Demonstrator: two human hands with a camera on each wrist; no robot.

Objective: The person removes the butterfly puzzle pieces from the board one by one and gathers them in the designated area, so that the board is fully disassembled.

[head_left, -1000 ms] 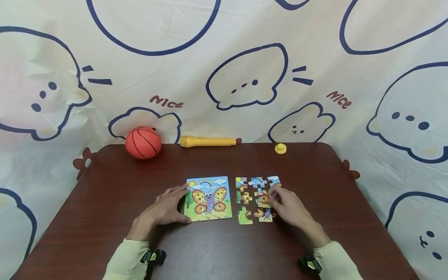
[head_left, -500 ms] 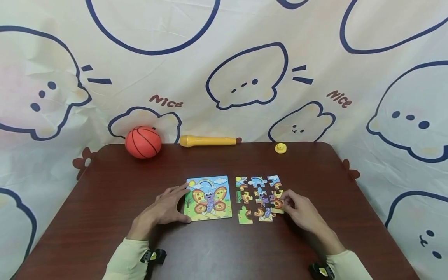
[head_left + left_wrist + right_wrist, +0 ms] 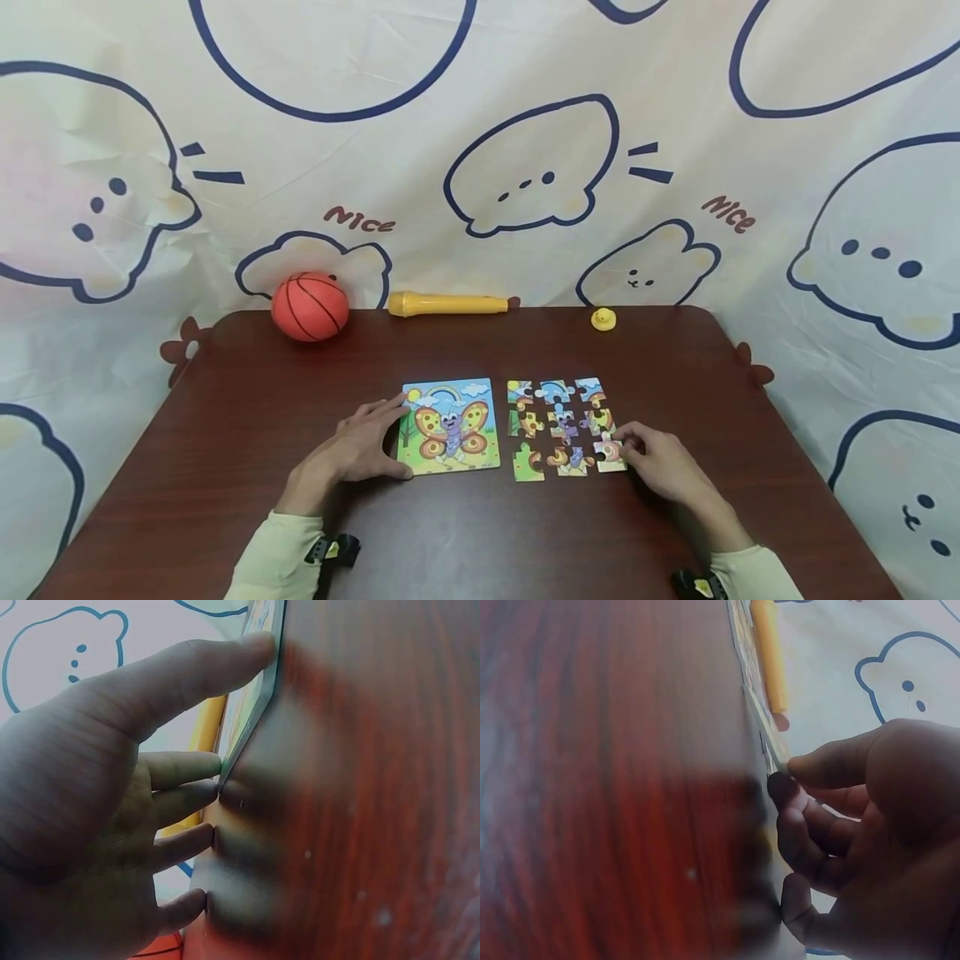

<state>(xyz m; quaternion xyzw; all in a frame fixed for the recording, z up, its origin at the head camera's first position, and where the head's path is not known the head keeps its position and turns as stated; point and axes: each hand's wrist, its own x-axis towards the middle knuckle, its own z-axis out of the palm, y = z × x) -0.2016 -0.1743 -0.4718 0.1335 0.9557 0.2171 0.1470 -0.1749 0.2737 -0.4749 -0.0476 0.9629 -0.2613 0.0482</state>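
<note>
My left hand [image 3: 351, 450] rests at the left side of a square butterfly picture board [image 3: 450, 427]. Its straight fingers and thumb touch the board's edge and corner in the left wrist view. To the right, jigsaw pieces [image 3: 563, 423] lie in loose rows with narrow gaps between them. At the lower right of these rows, my right hand [image 3: 663, 467] pinches a jigsaw piece [image 3: 610, 455] between thumb and index finger. The pinched piece [image 3: 769, 731] is tilted, one edge raised, in the right wrist view; the other fingers are curled beneath.
Along the back of the brown table [image 3: 480, 533] are a red toy basketball [image 3: 310, 307], a yellow toy microphone [image 3: 450, 304] and a small yellow duck [image 3: 603, 319]. Behind them hangs a white cloth [image 3: 420, 167] with blue cartoon drawings.
My right hand has carried the pinched jigsaw piece from over the middle column to the lower right of the rows. My left hand has stayed at the board.
</note>
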